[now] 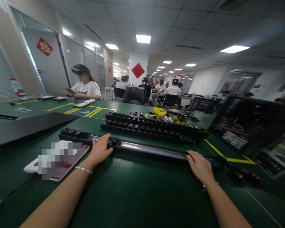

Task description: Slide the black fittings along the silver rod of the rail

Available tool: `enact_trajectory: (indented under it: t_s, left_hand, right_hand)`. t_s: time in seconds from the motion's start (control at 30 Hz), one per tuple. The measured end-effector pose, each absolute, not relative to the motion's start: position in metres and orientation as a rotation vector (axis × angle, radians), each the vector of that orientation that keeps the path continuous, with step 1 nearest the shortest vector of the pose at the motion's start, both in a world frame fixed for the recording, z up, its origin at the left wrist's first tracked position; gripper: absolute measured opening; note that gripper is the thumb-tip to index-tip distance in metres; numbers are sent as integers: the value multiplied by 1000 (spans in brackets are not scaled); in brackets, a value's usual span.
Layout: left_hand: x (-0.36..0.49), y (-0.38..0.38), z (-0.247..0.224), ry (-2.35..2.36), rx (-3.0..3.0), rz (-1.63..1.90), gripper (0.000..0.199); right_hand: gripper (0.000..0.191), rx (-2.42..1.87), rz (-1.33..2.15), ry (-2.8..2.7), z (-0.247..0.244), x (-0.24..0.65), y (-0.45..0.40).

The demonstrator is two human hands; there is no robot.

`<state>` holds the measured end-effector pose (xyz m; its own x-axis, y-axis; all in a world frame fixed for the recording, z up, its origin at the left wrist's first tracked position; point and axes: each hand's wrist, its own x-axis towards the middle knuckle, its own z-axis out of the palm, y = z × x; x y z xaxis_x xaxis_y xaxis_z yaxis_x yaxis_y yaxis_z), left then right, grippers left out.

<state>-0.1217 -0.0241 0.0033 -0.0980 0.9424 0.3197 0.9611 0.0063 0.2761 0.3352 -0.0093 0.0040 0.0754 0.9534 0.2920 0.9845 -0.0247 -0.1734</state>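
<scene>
A long black power-strip-like rail point(147, 148) lies across the green table in front of me. Its middle is a bare shiny channel, several dark socket-like modules point(72, 131) sit at its left end, and a single module point(114, 141) is beside my left fingers. My left hand point(101, 149) rests over the rail left of centre, fingers stretched and thumb apart. Toward the right end, my right hand point(200, 166) lies on the rail with its fingers extended over it. Behind it, two similar rails point(142, 128) carry rows of black modules.
A phone point(71, 161) and a partly blurred white device lie left of my left forearm. A large black panel point(33, 126) is farther left. Yellow trays point(160, 111) stand behind the rails. An open computer case point(242, 126) is at right. A person point(87, 85) sits across the table.
</scene>
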Motion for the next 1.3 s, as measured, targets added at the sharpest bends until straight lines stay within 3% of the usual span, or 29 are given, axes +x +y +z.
enact_trajectory:
  t_s: [0.23,1.3]
  left_hand:
    - [-122,-26,3,-2163,-2150,-412,60]
    - [-115,-25,1,-2168,-2123,-407,55]
  right_hand:
    - [53,-2039,-132,-1922,4,336,-9]
    - [55,-2056,-133,-1938,4,335,-10]
